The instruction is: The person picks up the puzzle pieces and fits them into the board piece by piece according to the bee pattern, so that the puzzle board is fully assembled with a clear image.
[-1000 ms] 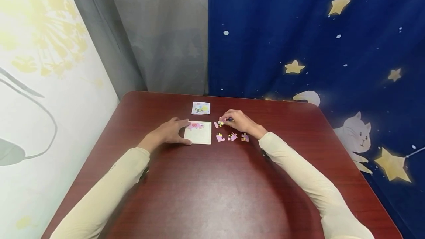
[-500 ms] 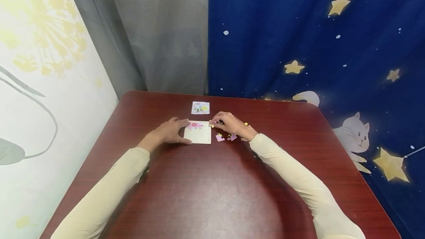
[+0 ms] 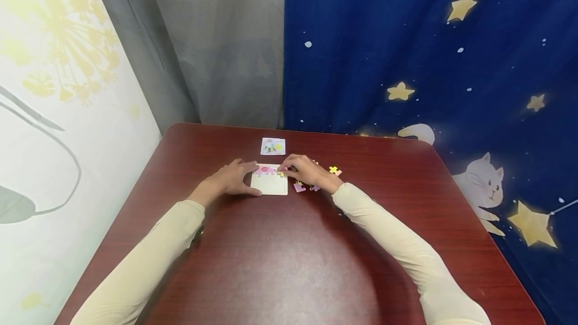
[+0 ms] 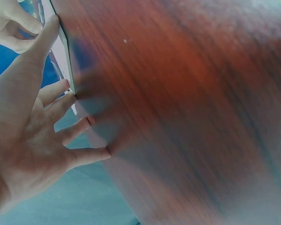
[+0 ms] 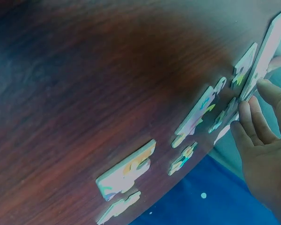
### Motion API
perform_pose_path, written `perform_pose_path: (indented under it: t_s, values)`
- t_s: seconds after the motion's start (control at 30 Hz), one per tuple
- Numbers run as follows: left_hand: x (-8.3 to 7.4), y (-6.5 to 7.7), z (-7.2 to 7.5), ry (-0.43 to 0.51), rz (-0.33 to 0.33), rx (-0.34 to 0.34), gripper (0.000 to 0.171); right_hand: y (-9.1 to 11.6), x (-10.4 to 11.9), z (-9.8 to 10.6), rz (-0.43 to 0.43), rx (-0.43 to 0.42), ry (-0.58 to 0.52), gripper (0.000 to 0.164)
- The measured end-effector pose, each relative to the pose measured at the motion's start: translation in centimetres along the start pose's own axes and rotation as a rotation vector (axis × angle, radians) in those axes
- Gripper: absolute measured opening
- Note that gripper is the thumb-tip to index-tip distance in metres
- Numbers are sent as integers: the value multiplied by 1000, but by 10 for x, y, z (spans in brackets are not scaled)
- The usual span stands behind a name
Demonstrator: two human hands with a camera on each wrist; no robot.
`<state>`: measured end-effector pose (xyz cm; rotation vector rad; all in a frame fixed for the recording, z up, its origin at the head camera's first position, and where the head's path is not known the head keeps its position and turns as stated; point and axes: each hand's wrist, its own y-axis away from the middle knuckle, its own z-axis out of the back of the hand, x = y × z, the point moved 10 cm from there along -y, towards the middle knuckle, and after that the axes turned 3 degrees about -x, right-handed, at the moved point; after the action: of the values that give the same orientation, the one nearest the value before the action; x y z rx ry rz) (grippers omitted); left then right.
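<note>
My left hand (image 3: 233,177) spans the left side of a white square puzzle tray (image 3: 270,187), thumb at its near corner and fingers at its far corner. In the left wrist view the left hand's fingers are spread and rather straight, touching the tray's edge and the table. Pink pieces (image 3: 265,170) lie along the tray's far edge. Over the tray's far right part, my right hand (image 3: 306,170) pinches a yellow-and-pink puzzle piece (image 3: 281,174), partly hidden by the fingers. Loose puzzle pieces (image 3: 300,187) lie right of the tray, some hidden behind the right hand.
A square picture card (image 3: 273,146) with a bee lies beyond the tray. Another loose piece (image 3: 334,170) sits farther right. Several pieces, such as an upside-slanted-looking pale one (image 5: 126,171), show in the right wrist view. Curtains (image 3: 217,64) hang behind the red-brown table (image 3: 271,265).
My right hand has picked up a puzzle piece from the right of the tray and carried it left over the tray's far right corner. The left hand has stayed at the tray.
</note>
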<state>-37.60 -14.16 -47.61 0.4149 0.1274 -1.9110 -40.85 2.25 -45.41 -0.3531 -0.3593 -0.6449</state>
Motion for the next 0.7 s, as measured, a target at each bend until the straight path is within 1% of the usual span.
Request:
perform_pose_path:
  t_s: [0.13,0.3,0.7]
  values:
    - [0,0,0,-5,-2,1,101,-3,1,-3,2,8,49,19]
    - [-2,1,1,-12,-1,5,101,-4,1,-5,3,17,85,21]
    - [-3,1,-1,-21,-6,13,102,-6,4,-7,2,32,99,23]
